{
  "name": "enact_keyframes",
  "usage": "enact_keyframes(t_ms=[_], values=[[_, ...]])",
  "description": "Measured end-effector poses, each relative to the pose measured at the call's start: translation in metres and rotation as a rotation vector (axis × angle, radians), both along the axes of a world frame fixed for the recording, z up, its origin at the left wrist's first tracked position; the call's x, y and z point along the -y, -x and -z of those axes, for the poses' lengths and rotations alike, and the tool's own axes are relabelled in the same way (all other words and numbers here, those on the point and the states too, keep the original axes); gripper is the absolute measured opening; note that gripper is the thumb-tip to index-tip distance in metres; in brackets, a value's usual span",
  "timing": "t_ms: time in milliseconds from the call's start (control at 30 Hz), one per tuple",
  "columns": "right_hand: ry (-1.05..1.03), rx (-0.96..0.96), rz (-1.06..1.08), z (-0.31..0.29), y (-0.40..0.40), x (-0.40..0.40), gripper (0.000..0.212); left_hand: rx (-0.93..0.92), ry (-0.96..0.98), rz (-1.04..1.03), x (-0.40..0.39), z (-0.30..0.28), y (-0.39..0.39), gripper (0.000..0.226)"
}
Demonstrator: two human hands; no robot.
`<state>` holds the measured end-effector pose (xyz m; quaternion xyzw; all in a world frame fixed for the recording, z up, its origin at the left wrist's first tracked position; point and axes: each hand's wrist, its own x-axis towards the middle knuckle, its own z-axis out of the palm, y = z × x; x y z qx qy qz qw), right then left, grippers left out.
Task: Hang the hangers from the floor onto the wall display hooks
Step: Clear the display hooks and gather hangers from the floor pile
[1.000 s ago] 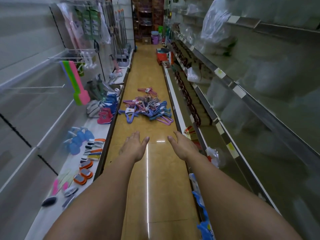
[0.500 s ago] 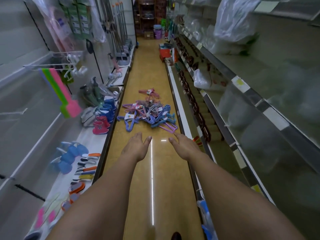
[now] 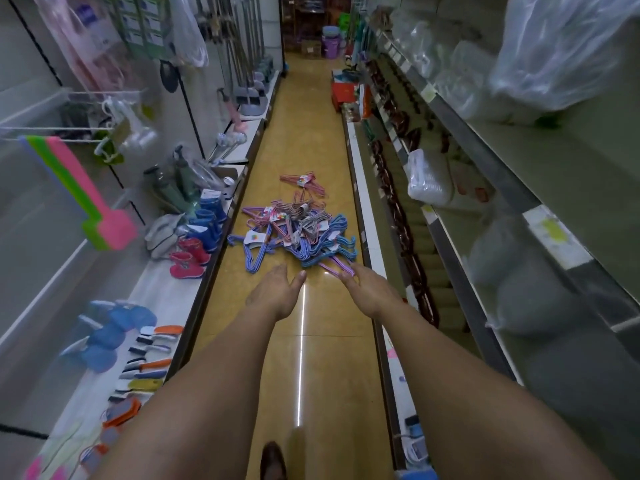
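Hangers (image 3: 298, 233) piled mid-aisle on floor (image 3: 311, 341), closer than a second ago; my left hand (image 3: 277, 292) and right hand (image 3: 367, 292) both released, nothing grasped, pickup next.

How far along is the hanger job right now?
Nothing looks hung yet: the pile of blue, purple and pink wire hangers lies on the tan tiled floor, with a smaller pink bundle beyond it. In hand: nothing; the left hand and right hand reach toward the pile, open and empty. All lifting and hanging remains.
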<state>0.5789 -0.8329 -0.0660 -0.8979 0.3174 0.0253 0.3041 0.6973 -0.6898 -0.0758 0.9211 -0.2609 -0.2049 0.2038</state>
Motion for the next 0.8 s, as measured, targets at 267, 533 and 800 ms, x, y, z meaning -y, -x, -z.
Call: enact_keyframes(t_ms=[267,533,800], values=[[-0.008,-0.013,0.080,0.003,-0.130,0.073,0.053,-0.007,0.059,0.030,0.067,0.013,-0.141,0.065],[-0.049,-0.045,0.151,0.010,-0.251,0.120,0.059,-0.032,0.070,0.054,0.121,0.022,-0.276,0.061],[-0.058,-0.085,0.137,0.027,-0.329,0.163,0.053,-0.054,0.062,0.069,0.159,0.044,-0.353,0.053]])
